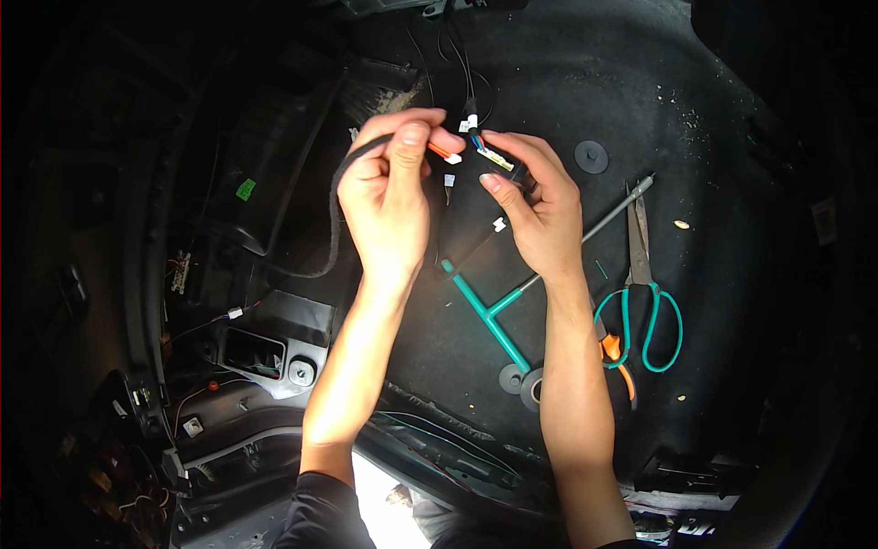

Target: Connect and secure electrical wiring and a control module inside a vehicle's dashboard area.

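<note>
My left hand (389, 210) is raised in the upper middle, with thumb and fingers closed on a black-sleeved cable (335, 215). Orange-red wires come out of the cable's end into a small white plug (453, 158). Just right of that plug, apart from it, my right hand (541, 215) pinches a wide wire connector (496, 159) with a pale pin face. Coloured wires (477, 143) run from its upper end to a dark harness with a white tag (472, 121). Below the two hands, a small white plug (449, 181) hangs on a thin wire.
A T-handle wrench (489, 320) with teal grips lies on the dark mat, its steel shaft passing behind my right forearm. Green-handled scissors (639, 261) and an orange-handled tool (626, 377) are to the right. A black disc (591, 156) lies above. At lower left is a grey bracket (306, 320).
</note>
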Available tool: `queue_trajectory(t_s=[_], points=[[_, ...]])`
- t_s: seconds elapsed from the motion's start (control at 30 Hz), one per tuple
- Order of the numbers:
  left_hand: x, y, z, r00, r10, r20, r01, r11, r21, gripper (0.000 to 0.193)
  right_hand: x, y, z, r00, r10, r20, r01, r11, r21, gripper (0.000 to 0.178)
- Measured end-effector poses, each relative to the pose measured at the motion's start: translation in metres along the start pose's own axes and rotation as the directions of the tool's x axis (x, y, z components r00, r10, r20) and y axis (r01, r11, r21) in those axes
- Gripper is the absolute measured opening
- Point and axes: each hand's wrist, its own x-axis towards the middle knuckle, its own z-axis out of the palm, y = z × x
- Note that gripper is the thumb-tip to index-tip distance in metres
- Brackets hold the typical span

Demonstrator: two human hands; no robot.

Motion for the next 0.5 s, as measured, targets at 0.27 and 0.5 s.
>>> queue_trajectory(t_s=[0.27,0.5], points=[[-0.007,-0.01,-0.001,0.996,-0.025,0.082,0.05,0.947,-0.317,0.025,-0.001,-0.008,0.001,0.997,0.025,-0.067,-0.031,0.996,-0.08,0.041],[-0.008,-0.013,-0.006,0.967,0.087,0.24,-0.016,0.959,-0.284,0.026,0.001,-0.004,0.0,0.997,-0.07,-0.037,0.067,0.995,-0.077,0.044]])
